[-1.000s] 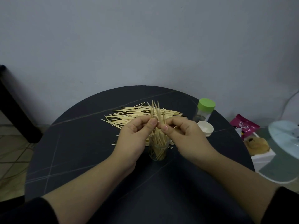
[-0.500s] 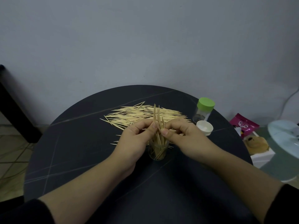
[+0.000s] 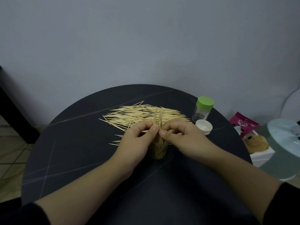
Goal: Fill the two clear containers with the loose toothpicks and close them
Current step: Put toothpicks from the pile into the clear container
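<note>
We see the left hand and right hand meet mid-way across the dark surface, each pinching the upright toothpick bundle between thumb and fingertips. It stands in the open clear container beneath them. The loose toothpicks lie heaped just beyond. Far right stands the green-lidded container, with a white lid just nearer. Print on the pink packet is too blurred for us to read.

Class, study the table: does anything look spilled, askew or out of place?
Yes. A heap of pale wooden toothpicks lies scattered on the round black table. Those in the small clear container stand splayed and crossing. A white round lid lies loose beside the green-capped clear jar.
</note>
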